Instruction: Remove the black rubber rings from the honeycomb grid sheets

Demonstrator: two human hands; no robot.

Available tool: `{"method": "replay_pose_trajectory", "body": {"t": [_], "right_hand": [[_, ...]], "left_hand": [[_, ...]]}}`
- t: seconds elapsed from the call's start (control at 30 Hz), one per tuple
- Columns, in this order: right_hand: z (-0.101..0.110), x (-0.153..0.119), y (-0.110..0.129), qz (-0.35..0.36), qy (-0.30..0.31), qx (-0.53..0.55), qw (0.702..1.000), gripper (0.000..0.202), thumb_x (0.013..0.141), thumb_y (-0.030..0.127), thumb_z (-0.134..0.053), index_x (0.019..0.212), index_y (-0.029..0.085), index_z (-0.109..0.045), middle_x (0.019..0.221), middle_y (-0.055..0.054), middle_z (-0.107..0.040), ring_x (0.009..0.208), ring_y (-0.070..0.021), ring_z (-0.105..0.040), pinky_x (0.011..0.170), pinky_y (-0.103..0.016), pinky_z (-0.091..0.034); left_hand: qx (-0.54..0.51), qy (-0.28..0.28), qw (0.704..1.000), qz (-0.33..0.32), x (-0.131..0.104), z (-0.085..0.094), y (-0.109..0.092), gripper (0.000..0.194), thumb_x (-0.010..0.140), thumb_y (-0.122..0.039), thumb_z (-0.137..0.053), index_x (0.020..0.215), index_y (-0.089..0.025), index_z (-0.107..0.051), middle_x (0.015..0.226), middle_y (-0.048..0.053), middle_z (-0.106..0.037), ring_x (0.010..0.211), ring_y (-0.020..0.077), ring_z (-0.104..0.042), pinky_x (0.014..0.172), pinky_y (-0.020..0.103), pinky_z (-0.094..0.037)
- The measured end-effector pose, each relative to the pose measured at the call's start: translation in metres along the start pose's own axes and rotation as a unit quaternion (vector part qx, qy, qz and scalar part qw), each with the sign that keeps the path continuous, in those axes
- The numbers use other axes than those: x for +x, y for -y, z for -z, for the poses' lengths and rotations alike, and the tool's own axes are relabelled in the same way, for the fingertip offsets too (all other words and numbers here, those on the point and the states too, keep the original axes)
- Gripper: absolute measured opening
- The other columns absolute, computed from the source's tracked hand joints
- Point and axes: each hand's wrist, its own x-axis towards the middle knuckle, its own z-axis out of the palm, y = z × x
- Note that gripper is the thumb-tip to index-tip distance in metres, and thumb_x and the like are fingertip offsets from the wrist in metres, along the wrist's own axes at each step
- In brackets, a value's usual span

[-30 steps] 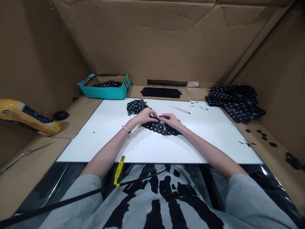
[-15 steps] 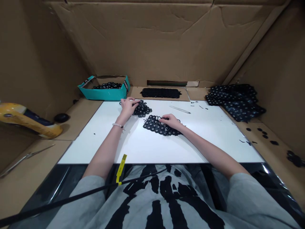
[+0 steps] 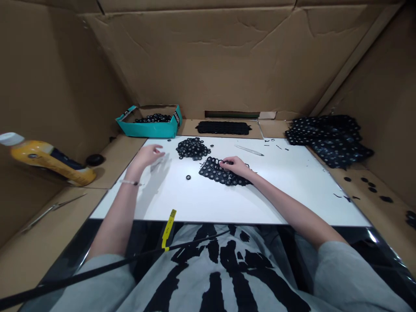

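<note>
My right hand (image 3: 236,166) is closed on the upper edge of a black dotted patch (image 3: 212,172) of joined rings, which lies on the white board (image 3: 208,206). Its fingertips pinch the edge near some open loops. Over the board's left side, my left hand (image 3: 148,155) is raised with thumb and fingers apart, and nothing shows between them. To its right sits a heap of small black rings (image 3: 193,148). A single ring (image 3: 188,177) lies in front of the heap.
A teal box (image 3: 146,129) of black rings stands at the back left. Behind the board lies a black strip (image 3: 223,127). A white pen (image 3: 249,150) and dark scraps lie on the board. Black dotted fabric (image 3: 328,138) is piled right. Left are a yellow bottle (image 3: 53,160) and scissors (image 3: 54,207).
My left hand has left the ring heap, moving left and toward me, with its fingers apart. One ring now shows in front of the heap. My right hand stays on the patch.
</note>
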Motion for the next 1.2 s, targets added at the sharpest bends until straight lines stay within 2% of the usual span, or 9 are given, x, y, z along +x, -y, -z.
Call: {"method": "replay_pose_trajectory", "body": {"t": [0.13, 0.27, 0.4, 0.57, 0.7, 0.8, 0.93, 1.07, 1.2], "right_hand": [[-0.001, 0.002, -0.005, 0.004, -0.003, -0.008, 1.0, 0.04, 0.078, 0.055, -0.062, 0.083, 0.016, -0.073, 0.069, -0.002, -0.069, 0.067, -0.0168, -0.057, 0.067, -0.028, -0.041], [-0.001, 0.002, -0.006, -0.002, -0.005, -0.005, 1.0, 0.039, 0.078, 0.054, -0.062, 0.084, 0.017, -0.072, 0.069, -0.002, -0.069, 0.068, -0.0174, -0.058, 0.068, -0.028, -0.041], [0.0, 0.0, 0.001, -0.003, -0.001, -0.008, 1.0, 0.036, 0.079, 0.052, -0.062, 0.083, 0.018, -0.072, 0.073, -0.003, -0.07, 0.072, -0.0181, -0.059, 0.07, -0.028, -0.042], [0.0, -0.002, 0.004, 0.0, 0.002, -0.016, 1.0, 0.036, 0.08, 0.052, -0.061, 0.083, 0.018, -0.072, 0.075, -0.003, -0.07, 0.074, -0.0182, -0.059, 0.072, -0.028, -0.042], [0.0, -0.001, 0.004, 0.001, -0.002, -0.02, 1.0, 0.035, 0.079, 0.051, -0.061, 0.083, 0.018, -0.072, 0.076, -0.003, -0.069, 0.075, -0.0187, -0.059, 0.071, -0.028, -0.042], [0.0, 0.0, 0.003, 0.004, -0.004, -0.024, 1.0, 0.035, 0.079, 0.051, -0.061, 0.082, 0.018, -0.073, 0.076, -0.003, -0.069, 0.075, -0.0186, -0.057, 0.071, -0.028, -0.042], [-0.001, 0.002, 0.001, 0.017, -0.006, -0.026, 0.999, 0.033, 0.079, 0.048, -0.06, 0.082, 0.018, -0.072, 0.076, -0.002, -0.069, 0.073, -0.0175, -0.056, 0.072, -0.028, -0.041], [-0.002, 0.002, -0.002, 0.021, -0.005, -0.023, 1.0, 0.033, 0.079, 0.047, -0.059, 0.084, 0.017, -0.072, 0.069, 0.0, -0.065, 0.066, -0.0154, -0.052, 0.067, -0.027, -0.038], [-0.002, 0.002, -0.001, 0.024, -0.002, -0.023, 0.999, 0.034, 0.078, 0.048, -0.06, 0.085, 0.017, -0.073, 0.067, 0.001, -0.064, 0.064, -0.0145, -0.051, 0.065, -0.027, -0.036]], "left_hand": [[-0.041, 0.143, 0.986, -0.078, -0.052, -0.021, -0.002, 0.041, 0.074, -0.043, -0.071, 0.111, -0.026, -0.073, 0.098, 0.005, -0.074, 0.076, 0.0214, -0.066, 0.07, 0.03, -0.051], [-0.019, 0.103, 0.983, -0.149, -0.068, -0.06, -0.036, 0.053, 0.082, -0.046, -0.063, 0.128, -0.022, -0.064, 0.108, 0.008, -0.071, 0.086, 0.0237, -0.065, 0.076, 0.032, -0.05], [0.016, 0.063, 0.981, -0.183, -0.046, -0.081, -0.056, 0.032, 0.088, -0.037, -0.056, 0.111, -0.019, -0.07, 0.107, 0.01, -0.071, 0.096, 0.0274, -0.065, 0.079, 0.034, -0.047], [0.03, 0.028, 0.978, -0.204, -0.024, -0.085, -0.054, 0.018, 0.088, -0.028, -0.054, 0.091, -0.02, -0.07, 0.097, 0.009, -0.073, 0.091, 0.0266, -0.065, 0.076, 0.033, -0.046], [0.026, -0.005, 0.979, -0.201, -0.022, -0.081, -0.065, 0.019, 0.091, -0.03, -0.052, 0.09, -0.021, -0.068, 0.092, 0.009, -0.072, 0.085, 0.0256, -0.063, 0.074, 0.034, -0.046], [0.044, -0.034, 0.966, -0.254, -0.013, -0.083, -0.089, 0.02, 0.091, -0.029, -0.053, 0.099, -0.02, -0.07, 0.098, 0.01, -0.071, 0.097, 0.0283, -0.058, 0.082, 0.037, -0.045], [0.118, 0.011, 0.941, -0.318, 0.012, -0.103, -0.126, 0.029, 0.084, -0.022, -0.061, 0.111, -0.017, -0.071, 0.116, 0.015, -0.069, 0.115, 0.0361, -0.048, 0.095, 0.045, -0.038], [0.174, 0.048, 0.936, -0.302, 0.032, -0.124, -0.149, 0.022, 0.084, -0.016, -0.057, 0.096, -0.014, -0.075, 0.105, 0.02, -0.072, 0.117, 0.0401, -0.046, 0.095, 0.051, -0.034], [0.137, 0.027, 0.951, -0.275, 0.043, -0.111, -0.148, 0.02, 0.083, -0.014, -0.057, 0.092, -0.016, -0.075, 0.101, 0.017, -0.073, 0.113, 0.0388, -0.048, 0.094, 0.052, -0.032]]}}
